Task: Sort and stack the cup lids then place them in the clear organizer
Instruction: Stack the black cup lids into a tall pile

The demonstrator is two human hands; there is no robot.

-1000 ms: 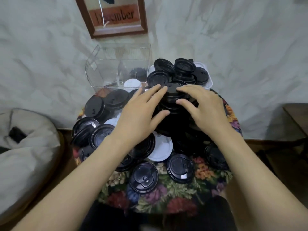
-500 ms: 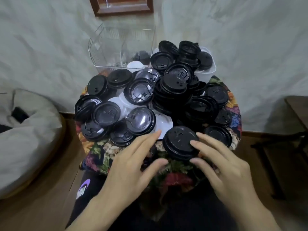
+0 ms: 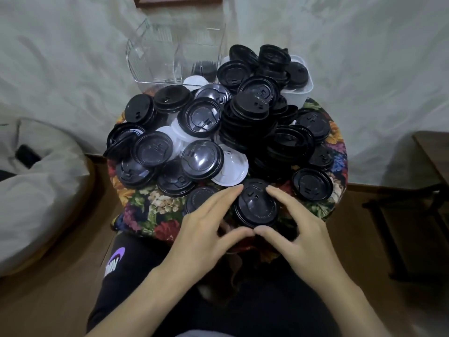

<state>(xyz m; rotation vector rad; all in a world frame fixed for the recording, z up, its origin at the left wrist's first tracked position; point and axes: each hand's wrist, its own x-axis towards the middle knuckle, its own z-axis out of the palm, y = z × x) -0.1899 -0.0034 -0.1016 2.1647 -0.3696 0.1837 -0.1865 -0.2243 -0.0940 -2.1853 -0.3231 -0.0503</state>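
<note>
A heap of black cup lids [image 3: 247,122], with a few white lids [image 3: 230,169] among them, covers a small round table with a floral cloth [image 3: 145,210]. At the near edge stands a short stack of black lids [image 3: 256,206]. My left hand [image 3: 206,229] and my right hand [image 3: 298,229] cup this stack from both sides, fingers and thumbs curled round it, thumb tips nearly meeting in front. The clear organizer [image 3: 175,54] stands at the back left against the wall, with some lids inside its right part.
A white tub [image 3: 297,96] piled with black lids sits at the back right of the table. A grey cushion [image 3: 36,190] lies on the floor to the left. A dark wooden table [image 3: 432,152] stands at the right. My legs are under the near edge.
Both hands pulled back from the middle of the heap to the near edge, bringing a stack of black lids. They now close round it more tightly than half a second ago.
</note>
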